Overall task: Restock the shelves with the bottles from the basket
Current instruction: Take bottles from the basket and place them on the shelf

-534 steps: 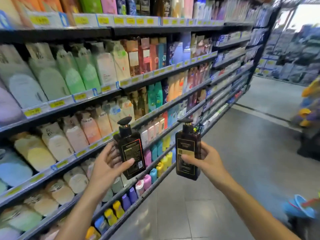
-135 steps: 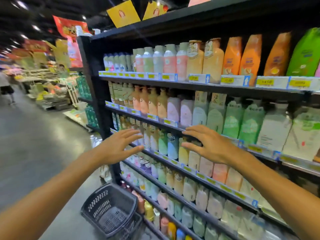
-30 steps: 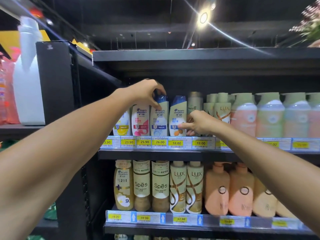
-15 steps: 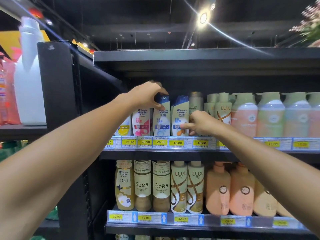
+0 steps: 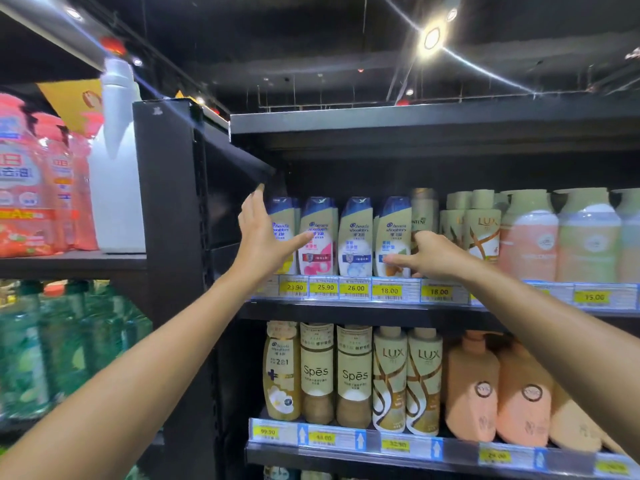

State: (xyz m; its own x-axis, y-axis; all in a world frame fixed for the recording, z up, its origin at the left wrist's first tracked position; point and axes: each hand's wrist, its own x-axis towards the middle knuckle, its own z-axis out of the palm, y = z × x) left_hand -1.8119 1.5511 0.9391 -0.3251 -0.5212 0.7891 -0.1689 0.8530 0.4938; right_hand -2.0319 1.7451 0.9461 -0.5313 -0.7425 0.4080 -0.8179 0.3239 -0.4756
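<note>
Several blue-capped shampoo bottles (image 5: 355, 237) stand in a row at the left end of the upper shelf (image 5: 346, 308). My left hand (image 5: 265, 237) is spread flat with straight fingers in front of the leftmost bottle (image 5: 284, 220), holding nothing. My right hand (image 5: 429, 254) reaches in from the right, and its extended fingers touch the lower front of the fourth blue-capped bottle (image 5: 394, 230). The basket is out of view.
Pantene and Lux bottles (image 5: 483, 223) and pastel pump bottles fill the shelf to the right. Spes and Lux bottles (image 5: 353, 372) line the shelf below. A black upright panel (image 5: 169, 237) bounds the shelf on the left, with pink and white jugs (image 5: 114, 161) beyond it.
My left hand has come off the tops of the blue-capped bottles, moved left and opened flat. My right hand stays against the fourth bottle. The view has shifted right.
</note>
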